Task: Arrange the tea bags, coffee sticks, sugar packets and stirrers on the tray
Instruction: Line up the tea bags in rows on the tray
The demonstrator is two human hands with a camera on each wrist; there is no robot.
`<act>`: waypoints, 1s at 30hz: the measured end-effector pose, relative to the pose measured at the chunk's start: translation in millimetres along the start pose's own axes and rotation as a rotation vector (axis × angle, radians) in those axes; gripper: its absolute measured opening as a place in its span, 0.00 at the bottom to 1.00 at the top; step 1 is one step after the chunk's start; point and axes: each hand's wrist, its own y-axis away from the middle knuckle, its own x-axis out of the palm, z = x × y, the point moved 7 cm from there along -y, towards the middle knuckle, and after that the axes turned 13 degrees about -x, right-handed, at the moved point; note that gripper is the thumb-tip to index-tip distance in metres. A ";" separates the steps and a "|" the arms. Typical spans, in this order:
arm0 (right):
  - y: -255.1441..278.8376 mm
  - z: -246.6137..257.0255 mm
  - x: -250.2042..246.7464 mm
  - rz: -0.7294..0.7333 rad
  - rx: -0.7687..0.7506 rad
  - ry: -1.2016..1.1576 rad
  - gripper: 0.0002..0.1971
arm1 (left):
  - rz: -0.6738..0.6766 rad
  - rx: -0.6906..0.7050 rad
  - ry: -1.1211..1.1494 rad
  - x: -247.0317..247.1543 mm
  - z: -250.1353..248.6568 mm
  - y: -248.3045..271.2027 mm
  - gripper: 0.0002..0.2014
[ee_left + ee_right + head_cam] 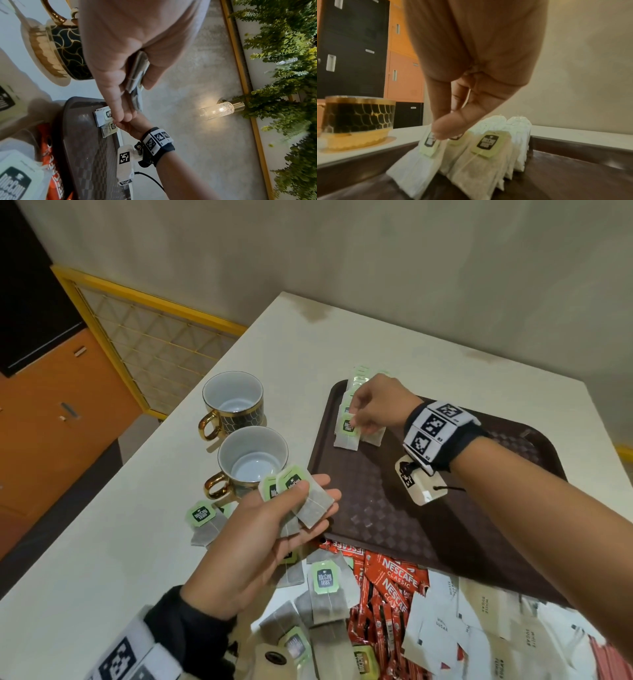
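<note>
On the brown tray (428, 529), at its far left corner, the right hand (375, 405) pinches the green tag of a tea bag (346, 436) between thumb and fingers (447, 128); that bag lies at the front of two overlapping rows of tea bags (510, 142). The left hand (260, 539) hovers palm-up just left of the tray, thumb pressing a small fan of tea bags (308, 501) against its straight fingers. More loose tea bags (325, 587), red Nescafe coffee sticks (387, 587) and white sugar packets (479, 625) are heaped on the tabletop (102, 542) at the tray's near edge. Two gold-handled cups (239, 436) stand left of the tray.
</note>
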 end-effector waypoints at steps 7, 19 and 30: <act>-8.4 -8.4 -6.2 -0.069 -0.006 0.110 0.06 | -0.008 0.010 0.014 -4.5 2.0 4.5 0.12; 60.4 65.0 -15.0 0.017 -0.259 -0.122 0.10 | 0.120 -0.163 0.014 9.0 3.2 -1.6 0.13; 129.1 69.9 -1.9 0.147 -0.373 -0.155 0.06 | 0.166 -0.193 -0.078 29.3 10.0 -1.2 0.17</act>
